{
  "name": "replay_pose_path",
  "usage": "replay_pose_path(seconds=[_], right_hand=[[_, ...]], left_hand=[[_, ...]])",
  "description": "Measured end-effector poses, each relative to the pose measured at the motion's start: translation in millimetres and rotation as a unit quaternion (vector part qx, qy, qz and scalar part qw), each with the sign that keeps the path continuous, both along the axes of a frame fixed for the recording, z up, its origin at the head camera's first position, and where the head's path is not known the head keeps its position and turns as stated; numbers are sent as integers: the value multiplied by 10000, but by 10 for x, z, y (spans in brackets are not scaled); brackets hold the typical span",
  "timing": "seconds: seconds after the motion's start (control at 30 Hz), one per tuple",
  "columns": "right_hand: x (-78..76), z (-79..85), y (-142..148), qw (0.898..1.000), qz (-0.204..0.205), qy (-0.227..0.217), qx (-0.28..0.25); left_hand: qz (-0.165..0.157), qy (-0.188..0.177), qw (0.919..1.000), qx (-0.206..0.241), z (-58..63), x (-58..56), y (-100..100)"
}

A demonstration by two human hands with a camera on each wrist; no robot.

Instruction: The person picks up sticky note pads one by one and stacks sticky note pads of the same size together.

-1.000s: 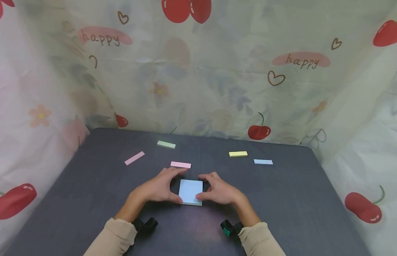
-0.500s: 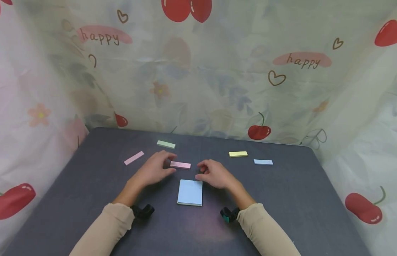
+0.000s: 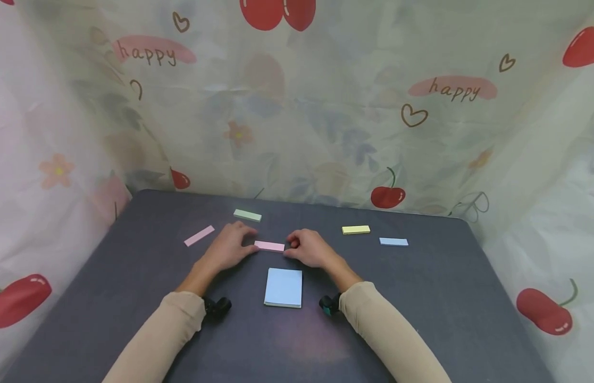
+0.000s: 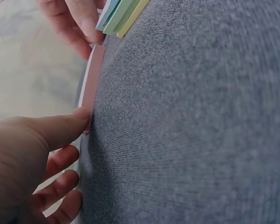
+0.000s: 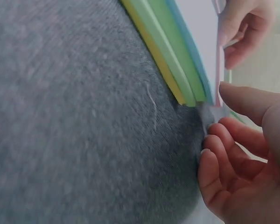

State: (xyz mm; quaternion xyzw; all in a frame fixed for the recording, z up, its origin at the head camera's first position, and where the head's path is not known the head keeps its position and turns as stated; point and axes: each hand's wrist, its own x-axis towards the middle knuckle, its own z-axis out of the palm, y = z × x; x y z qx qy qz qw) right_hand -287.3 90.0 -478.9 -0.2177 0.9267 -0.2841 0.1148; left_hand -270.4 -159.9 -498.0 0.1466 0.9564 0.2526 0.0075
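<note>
In the head view a pink strip of sticky notes (image 3: 269, 246) lies between both hands. My left hand (image 3: 228, 246) is at its left end; in the left wrist view the thumb (image 4: 67, 125) touches the strip (image 4: 92, 79) near that end, the other fingers loosely bent. At the right end is my right hand (image 3: 310, 248), thumb close to the strip and fingers curled; whether it touches cannot be told. Nearer the body sits a square sticky-note stack (image 3: 283, 288), light blue on top. The right wrist view shows its green (image 5: 165, 42), yellow and blue layers.
Further strips lie around on the dark table (image 3: 383, 314): a pink one (image 3: 199, 235) and a green one (image 3: 247, 215) on the left, a yellow one (image 3: 356, 230) and a blue one (image 3: 393, 242) on the right. A printed curtain (image 3: 297, 133) hangs behind.
Both hands have left the square stack and moved forward to the ends of the pink strip. The stack stays on the table; the strip has hardly moved.
</note>
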Motion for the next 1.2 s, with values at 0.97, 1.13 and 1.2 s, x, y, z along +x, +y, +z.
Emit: replay_pose_path(seconds=[0.97,1.13,1.2], right_hand=[[34,-70,40,9949,-332,-185,-935],[83,-47,87,9918,-508,-179,-1163],[98,-46,101,9908,-584,-152,-1210]], left_hand=[[-74,-206,9981,568,0,54,92],[-122,-367,9924,1171,-4,82,113],[-84,-481,9898,1339,-4,98,122]])
